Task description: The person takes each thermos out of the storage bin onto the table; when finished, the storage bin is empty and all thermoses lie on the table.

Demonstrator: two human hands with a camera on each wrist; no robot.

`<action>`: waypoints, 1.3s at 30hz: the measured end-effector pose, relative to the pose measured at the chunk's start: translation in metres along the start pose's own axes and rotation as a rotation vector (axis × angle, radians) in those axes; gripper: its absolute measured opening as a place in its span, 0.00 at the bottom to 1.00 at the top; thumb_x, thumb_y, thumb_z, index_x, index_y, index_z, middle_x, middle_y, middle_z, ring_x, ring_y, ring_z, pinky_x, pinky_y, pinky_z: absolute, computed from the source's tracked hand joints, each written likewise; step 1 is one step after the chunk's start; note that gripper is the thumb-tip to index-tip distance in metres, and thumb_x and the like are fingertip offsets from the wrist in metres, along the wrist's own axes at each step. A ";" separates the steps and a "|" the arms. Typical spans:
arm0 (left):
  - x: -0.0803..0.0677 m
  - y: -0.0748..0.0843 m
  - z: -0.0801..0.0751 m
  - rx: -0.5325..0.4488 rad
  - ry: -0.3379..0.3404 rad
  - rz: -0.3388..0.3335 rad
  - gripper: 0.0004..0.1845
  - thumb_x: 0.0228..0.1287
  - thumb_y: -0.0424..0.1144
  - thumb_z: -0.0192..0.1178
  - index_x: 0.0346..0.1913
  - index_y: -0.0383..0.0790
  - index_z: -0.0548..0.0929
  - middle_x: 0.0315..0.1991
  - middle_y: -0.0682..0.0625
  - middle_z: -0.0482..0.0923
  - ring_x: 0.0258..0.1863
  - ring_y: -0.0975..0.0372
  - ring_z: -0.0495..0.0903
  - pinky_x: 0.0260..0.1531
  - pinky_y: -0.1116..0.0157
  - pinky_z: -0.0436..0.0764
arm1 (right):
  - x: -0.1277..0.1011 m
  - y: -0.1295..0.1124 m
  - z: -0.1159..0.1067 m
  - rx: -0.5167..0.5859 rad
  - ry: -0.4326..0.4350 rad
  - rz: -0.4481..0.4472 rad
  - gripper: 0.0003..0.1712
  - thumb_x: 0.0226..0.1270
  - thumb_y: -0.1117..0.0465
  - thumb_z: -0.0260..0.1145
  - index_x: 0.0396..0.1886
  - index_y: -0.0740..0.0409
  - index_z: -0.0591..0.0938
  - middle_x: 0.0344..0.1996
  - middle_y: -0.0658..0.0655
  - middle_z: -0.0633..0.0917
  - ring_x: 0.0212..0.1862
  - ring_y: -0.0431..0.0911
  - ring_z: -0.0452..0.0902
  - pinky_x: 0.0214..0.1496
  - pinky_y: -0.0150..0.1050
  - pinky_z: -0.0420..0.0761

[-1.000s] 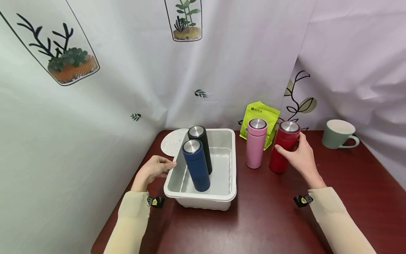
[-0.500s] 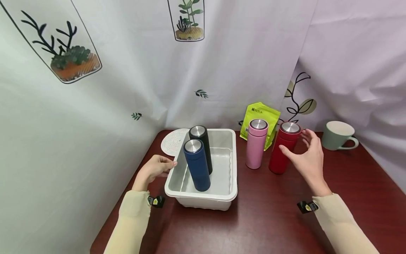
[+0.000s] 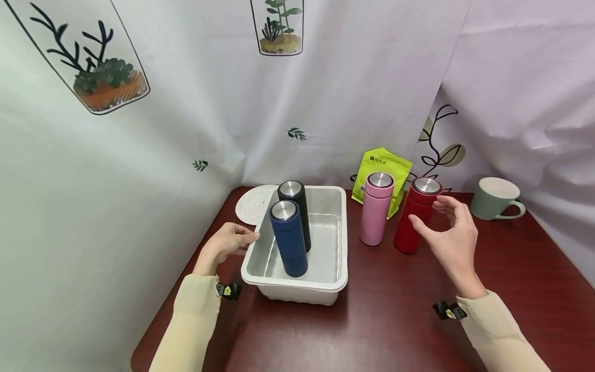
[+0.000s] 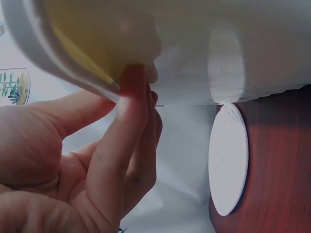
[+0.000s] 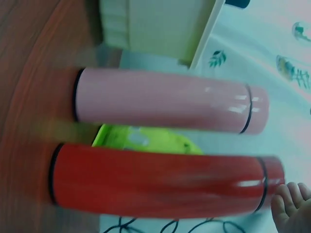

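At its left rim, my left hand point(image 3: 229, 242) pinches a light grey plastic bin point(image 3: 341, 243); in the left wrist view the thumb and fingers point(image 4: 131, 116) meet at the rim. Upright inside the bin are a blue thermos point(image 3: 290, 243) and, behind it, a black thermos point(image 3: 302, 212), both with silver lids. My right hand point(image 3: 451, 235) is just right of a red thermos point(image 3: 409, 227), fingers spread and loosely curved, holding nothing. Fingertips show near the red thermos's lid end in the right wrist view. A pink thermos point(image 3: 375, 214) stands left of the red one.
Behind the pink and red thermoses leans a lime-green pouch point(image 3: 381, 161). A pale green mug point(image 3: 492, 201) is at the back right of the dark red table point(image 3: 381, 320). A round white woven mat point(image 3: 253, 205) lies left of the bin. A patterned cloth hangs behind.
My right hand has let go of the red thermos and drawn back to its right, its fingers opening. The left hand stays at the bin's rim.
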State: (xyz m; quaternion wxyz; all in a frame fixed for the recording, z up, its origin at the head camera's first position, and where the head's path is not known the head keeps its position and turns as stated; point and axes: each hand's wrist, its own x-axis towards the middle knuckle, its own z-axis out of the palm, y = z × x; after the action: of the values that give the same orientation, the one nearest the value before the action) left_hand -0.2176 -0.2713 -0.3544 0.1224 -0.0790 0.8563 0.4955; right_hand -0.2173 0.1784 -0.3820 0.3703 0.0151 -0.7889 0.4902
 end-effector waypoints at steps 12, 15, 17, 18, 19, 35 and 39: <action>0.000 0.000 0.000 0.008 0.006 -0.004 0.17 0.66 0.37 0.64 0.47 0.22 0.82 0.37 0.40 0.84 0.33 0.59 0.84 0.42 0.54 0.87 | -0.009 -0.029 0.024 0.185 -0.174 0.014 0.35 0.46 0.67 0.81 0.58 0.59 0.78 0.49 0.57 0.83 0.48 0.33 0.79 0.57 0.21 0.75; 0.000 0.000 0.000 0.005 0.005 -0.003 0.17 0.66 0.37 0.64 0.46 0.22 0.82 0.37 0.40 0.84 0.32 0.59 0.84 0.41 0.55 0.87 | -0.012 -0.033 0.032 0.240 -0.216 0.013 0.37 0.45 0.70 0.81 0.58 0.62 0.78 0.50 0.62 0.83 0.48 0.31 0.80 0.55 0.22 0.77; -0.001 0.000 0.000 0.011 0.006 -0.002 0.17 0.66 0.37 0.64 0.46 0.22 0.82 0.36 0.41 0.84 0.32 0.59 0.84 0.40 0.55 0.87 | -0.014 -0.035 0.037 0.275 -0.246 0.008 0.37 0.44 0.72 0.80 0.58 0.64 0.77 0.51 0.64 0.83 0.48 0.33 0.80 0.55 0.24 0.78; 0.000 0.000 0.000 0.012 0.006 -0.003 0.17 0.66 0.37 0.64 0.46 0.22 0.82 0.36 0.41 0.84 0.32 0.59 0.84 0.40 0.55 0.87 | -0.015 -0.036 0.040 0.291 -0.260 0.008 0.37 0.44 0.72 0.80 0.58 0.65 0.77 0.51 0.65 0.82 0.49 0.34 0.81 0.55 0.24 0.78; 0.000 0.001 0.000 0.014 0.007 -0.004 0.17 0.66 0.37 0.64 0.47 0.22 0.82 0.36 0.40 0.84 0.32 0.59 0.84 0.40 0.55 0.87 | -0.017 -0.038 0.043 0.303 -0.276 0.009 0.37 0.44 0.72 0.80 0.58 0.65 0.77 0.52 0.65 0.82 0.50 0.36 0.81 0.55 0.25 0.78; 0.000 -0.001 0.002 0.007 0.002 -0.008 0.17 0.66 0.37 0.63 0.47 0.22 0.81 0.36 0.40 0.84 0.32 0.59 0.84 0.42 0.54 0.87 | -0.041 -0.059 0.086 0.379 -0.528 0.101 0.40 0.48 0.64 0.81 0.62 0.60 0.74 0.56 0.61 0.80 0.58 0.54 0.78 0.57 0.39 0.79; 0.001 -0.002 0.000 -0.013 -0.009 -0.001 0.17 0.67 0.37 0.63 0.46 0.22 0.81 0.34 0.42 0.84 0.32 0.60 0.84 0.41 0.55 0.87 | -0.042 -0.063 0.098 0.376 -0.590 0.129 0.40 0.48 0.60 0.81 0.62 0.59 0.75 0.55 0.61 0.80 0.58 0.54 0.80 0.57 0.40 0.80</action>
State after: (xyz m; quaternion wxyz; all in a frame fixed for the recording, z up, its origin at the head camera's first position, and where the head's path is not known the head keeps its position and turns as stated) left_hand -0.2177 -0.2718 -0.3564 0.1261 -0.0780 0.8524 0.5014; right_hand -0.2184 0.0542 -0.3832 0.0858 0.1740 -0.7572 0.6237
